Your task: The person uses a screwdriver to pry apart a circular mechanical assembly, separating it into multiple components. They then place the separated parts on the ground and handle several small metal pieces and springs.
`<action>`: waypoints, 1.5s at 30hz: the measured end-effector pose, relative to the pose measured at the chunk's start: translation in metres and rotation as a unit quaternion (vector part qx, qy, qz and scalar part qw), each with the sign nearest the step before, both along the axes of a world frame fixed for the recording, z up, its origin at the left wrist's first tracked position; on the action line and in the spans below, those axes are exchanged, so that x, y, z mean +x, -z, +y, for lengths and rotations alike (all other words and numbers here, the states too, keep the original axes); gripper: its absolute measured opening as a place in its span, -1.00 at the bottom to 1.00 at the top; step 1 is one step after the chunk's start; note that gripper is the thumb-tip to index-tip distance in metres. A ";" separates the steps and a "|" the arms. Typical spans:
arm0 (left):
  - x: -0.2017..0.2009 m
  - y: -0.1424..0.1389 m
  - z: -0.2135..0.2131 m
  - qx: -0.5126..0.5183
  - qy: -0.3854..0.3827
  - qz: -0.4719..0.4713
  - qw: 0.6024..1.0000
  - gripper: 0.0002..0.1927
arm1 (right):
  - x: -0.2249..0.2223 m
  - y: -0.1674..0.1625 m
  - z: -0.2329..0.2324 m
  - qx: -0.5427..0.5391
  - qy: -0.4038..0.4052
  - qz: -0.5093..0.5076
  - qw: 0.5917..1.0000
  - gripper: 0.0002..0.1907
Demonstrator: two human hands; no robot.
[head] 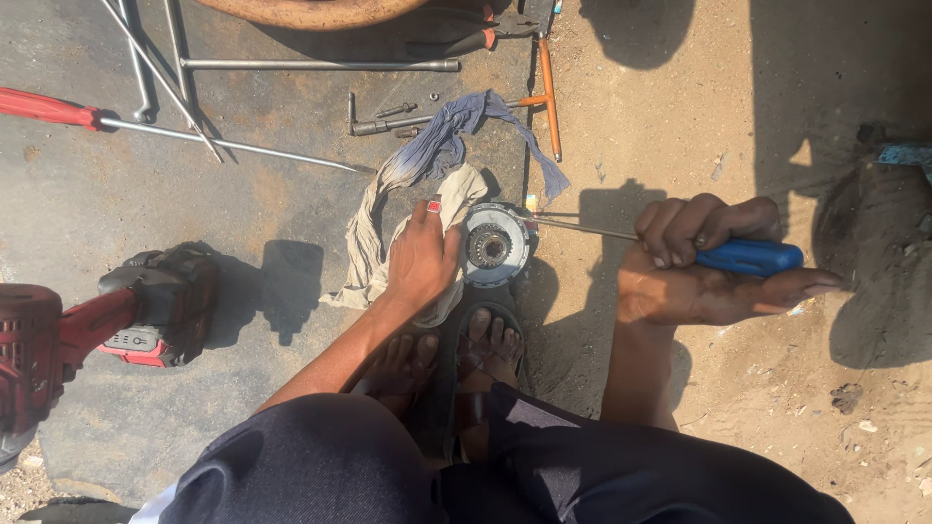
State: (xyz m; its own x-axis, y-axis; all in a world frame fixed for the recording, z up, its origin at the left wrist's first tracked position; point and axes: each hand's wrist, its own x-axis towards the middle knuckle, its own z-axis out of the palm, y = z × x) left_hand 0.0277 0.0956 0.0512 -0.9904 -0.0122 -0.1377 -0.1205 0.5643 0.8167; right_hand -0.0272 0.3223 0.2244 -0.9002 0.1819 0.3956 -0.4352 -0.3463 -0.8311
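1. Round metal part (495, 245), centre of frame: silver-grey disc with a toothed gear hub in the middle, dark and greasy inside, bright rim in sunlight. It sits on the ground right above the person's sandalled feet (490, 340).
2. Left hand (424, 257) lies flat, fingers curled over a dirty beige rag (364, 252), pressing against the left edge of the round metal part. Not clenched; holding rag and part steady.
3. Right hand (704, 267), right of centre, is closed in a fist around the blue handle of a screwdriver (680, 245). The thin metal shaft runs left, tip touching the right rim of the round metal part.
4. Rag is beige at the bottom, with a blue-grey cloth (456, 131) twisted above it, running up toward upper centre.
5. Containers: none clearly seen; loose tools lie straight on the dark mat (272, 204).
6. Upper centre: orange T-handle wrench (549, 97), a grey socket bar (388, 124), small bolts beside it.
7. Upper left: long rod with red handle (49, 107), thin metal rods (311, 65) crossing it.
8. Left edge: red and black power tool (155, 311) lying on the mat.
9. Right half of frame is sandy ground (738, 408), with hard shadows.
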 end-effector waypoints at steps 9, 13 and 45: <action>0.000 0.001 0.001 0.016 0.004 0.051 0.999 -0.53 | -0.033 -0.016 0.018 -0.134 0.070 -0.109 0.983 -0.19; 0.002 0.009 0.003 0.019 0.013 0.012 1.000 -0.53 | -0.060 -0.009 0.034 0.007 0.009 -0.109 0.994 -0.19; 0.023 0.035 -0.008 0.103 -0.042 0.078 0.991 -0.69 | 0.055 0.087 0.043 0.477 0.021 -0.390 0.788 -0.54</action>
